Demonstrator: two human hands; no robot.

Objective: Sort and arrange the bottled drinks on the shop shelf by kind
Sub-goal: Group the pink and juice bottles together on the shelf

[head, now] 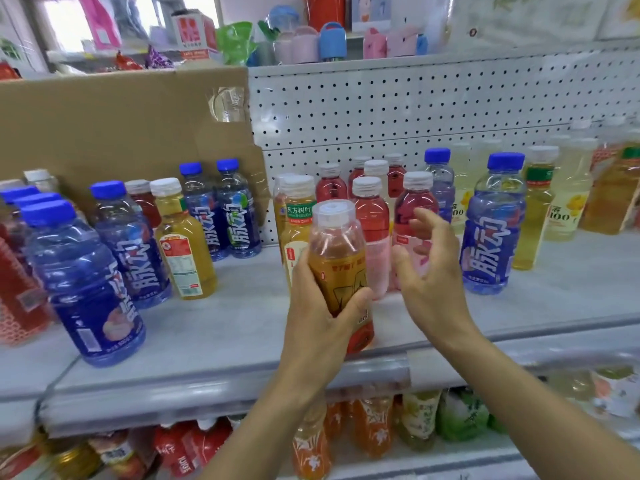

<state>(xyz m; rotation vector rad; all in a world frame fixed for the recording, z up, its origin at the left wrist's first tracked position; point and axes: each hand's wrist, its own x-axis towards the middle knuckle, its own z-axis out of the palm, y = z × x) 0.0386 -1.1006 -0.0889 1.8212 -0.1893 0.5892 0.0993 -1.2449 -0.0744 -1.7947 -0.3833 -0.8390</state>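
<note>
- Sorting under way at a shop: a long grey metal shelf [242, 327] carries mixed drinks before a white perforated back panel [381, 109] and a brown cardboard sheet [104, 126].
- Blue-capped clear plastic bottles with dark blue labels [86, 282] crowd the left end, but a white-capped yellow tea bottle [185, 251] stands among them.
- One stray blue-capped bottle [491, 230] stands well to the right, just beside pale yellow drink bottles [568, 199].
- White-capped pink drink bottles [372, 220] cluster mid-shelf and look largely grouped.
- An amber tea bottle with a white cap and orange label [341, 265] is upright at the shelf's front edge, before the pink group; whether its base rests on the shelf cannot be told.
- The left hand [322, 306] has its grip wrapped round that bottle's lower half.
- The right hand [429, 268] is released, fingers spread, holding nothing, close to the pink bottles.
- By the look of it, the job is partway done: the kinds are forming, and strays remain to be moved.
</note>
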